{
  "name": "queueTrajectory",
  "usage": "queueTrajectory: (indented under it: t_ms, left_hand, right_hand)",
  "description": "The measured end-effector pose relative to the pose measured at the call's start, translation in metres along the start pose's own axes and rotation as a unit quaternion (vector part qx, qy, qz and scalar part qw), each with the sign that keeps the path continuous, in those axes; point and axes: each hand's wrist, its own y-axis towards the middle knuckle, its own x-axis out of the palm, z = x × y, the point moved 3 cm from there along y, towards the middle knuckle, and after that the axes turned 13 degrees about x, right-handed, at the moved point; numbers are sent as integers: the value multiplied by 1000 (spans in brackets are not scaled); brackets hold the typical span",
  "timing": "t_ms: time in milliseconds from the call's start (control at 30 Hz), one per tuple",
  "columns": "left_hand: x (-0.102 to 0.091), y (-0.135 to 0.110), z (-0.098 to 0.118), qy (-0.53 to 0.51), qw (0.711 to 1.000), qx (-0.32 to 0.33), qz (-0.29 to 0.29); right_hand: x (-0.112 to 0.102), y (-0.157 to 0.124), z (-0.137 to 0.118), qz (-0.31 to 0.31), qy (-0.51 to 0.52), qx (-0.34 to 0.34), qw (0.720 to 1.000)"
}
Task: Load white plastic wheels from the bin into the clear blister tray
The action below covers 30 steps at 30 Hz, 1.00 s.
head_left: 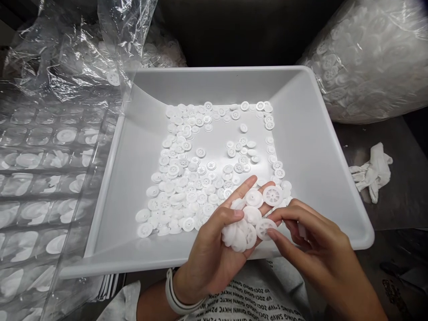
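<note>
My left hand [214, 245] is cupped palm up over the near edge of a white bin, its thumb and fingers curled round a pile of white plastic gear wheels [252, 216]. Between the thumb and forefinger of my right hand [317, 245], one spoked gear wheel [266, 228] is pinched by its rim, right beside that pile. Below both hands, many more such wheels lie scattered on the floor of the bin [310, 133], thickest at its left and near side.
Clear plastic compartment trays [43, 174] holding white parts are stacked to the left. A crinkled clear bag [87, 58] lies behind them. Another full bag of wheels [368, 62] stands at the back right. A crumpled white cloth [374, 171] lies on the dark surface at right.
</note>
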Motion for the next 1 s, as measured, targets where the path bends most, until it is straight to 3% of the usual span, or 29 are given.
queueTrajectory:
  t_ms: [267,667,767,867,1000]
  left_hand:
    - [2,0,0,-19,1000,14,2]
    - [2,1,2,-27,999,9,25]
    - [3,1,1,-29,999,10,29]
    - [3,1,0,-23,1000,7,16]
    - [2,1,-1,-10,1000,0,8]
  right_hand:
    - [-2,4,11,19,65,82,994]
    - [-8,6,14,58,80,94,991]
    - [-12,6,8,75,61,59,994]
    - [-16,10,-8,74,-55,-33,995]
    - [-17,23,-26,-1,-237,-129,963]
